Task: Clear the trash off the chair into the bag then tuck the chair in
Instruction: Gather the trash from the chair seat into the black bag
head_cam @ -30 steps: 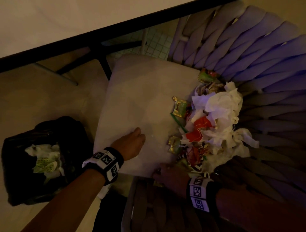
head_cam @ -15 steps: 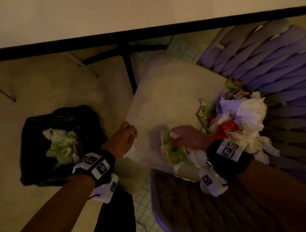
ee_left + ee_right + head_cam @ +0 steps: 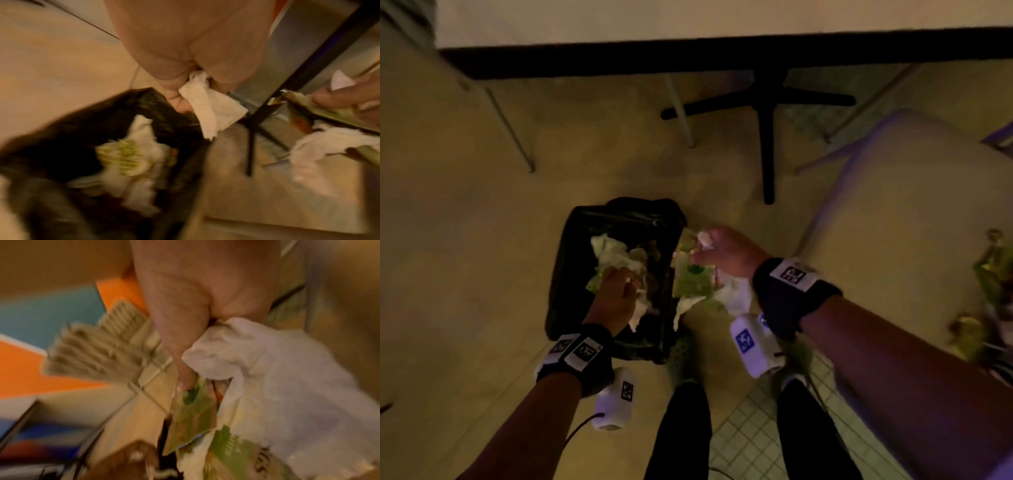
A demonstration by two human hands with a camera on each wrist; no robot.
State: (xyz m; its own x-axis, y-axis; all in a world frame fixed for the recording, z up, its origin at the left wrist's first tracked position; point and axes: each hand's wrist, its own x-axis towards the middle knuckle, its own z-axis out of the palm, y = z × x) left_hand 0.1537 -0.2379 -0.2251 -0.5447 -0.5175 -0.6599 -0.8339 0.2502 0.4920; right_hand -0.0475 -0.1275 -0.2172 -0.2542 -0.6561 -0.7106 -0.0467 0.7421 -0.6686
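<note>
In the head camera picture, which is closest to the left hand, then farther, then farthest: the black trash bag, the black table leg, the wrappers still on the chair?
From the left hand:
1. Black plastic trash bag, right beneath it.
2. Black metal table leg, ahead and rightward.
3. Shiny green-gold wrappers on the chair, far right.

This looks like a dim cafe or restaurant dining area. A pale counter (image 3: 688, 17) with a dark edge stands on a single black pedestal with spreading feet (image 3: 763, 102), as eatery tables often do. Thin metal legs of other seats (image 3: 510, 126) stand around it on a smooth tan floor (image 3: 465, 240), which gives way to a patch of small square tiles (image 3: 750, 428). A cushioned chair (image 3: 893, 222) is pulled out beside it. The wrist views show orange and teal wall panels (image 3: 61, 321), though blurred.
</note>
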